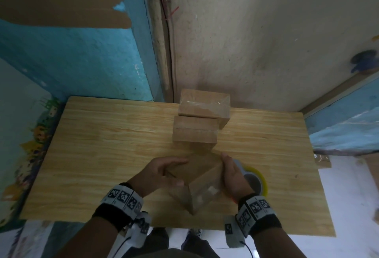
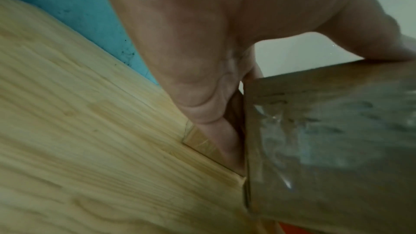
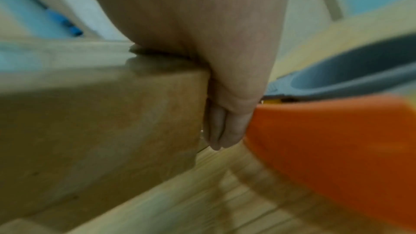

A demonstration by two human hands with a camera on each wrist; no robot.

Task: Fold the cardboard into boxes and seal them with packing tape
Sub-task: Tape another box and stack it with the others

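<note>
Reaching in from the near edge, both forearms angle toward the middle of the wooden worktop (image 1: 98,134), each wrist wrapped in a band of black-and-white markers. The left hand (image 1: 158,172) lies over the left side of a cardboard box (image 1: 202,177), thumb along its near top edge and fingers (image 1: 176,162) stretched across the top toward the far side. The right hand (image 1: 232,175) presses flat against the box's right side, thumb on the top edge, fingers straight and pointing down. So the box sits clamped between the two palms, turned corner-on toward the person, with clear tape shining on its near face.

Just right of the right hand, touching its back, lies a tape dispenser (image 1: 254,181) with a grey frame and a yellowish roll. Farther off, two finished boxes (image 1: 202,118) sit one behind the other, the far one against the wall.

The left wrist view shows what the head view hides: the left fingers (image 2: 225,141) run down behind the box's edge, and the wrinkled tape (image 2: 326,140) on the near face is plain. The right wrist view, blurred, shows the right fingers (image 3: 225,131) together against the box's side wall (image 3: 112,122), their tips close to the worktop, and an orange part (image 3: 337,149) of the dispenser just beside them.
</note>
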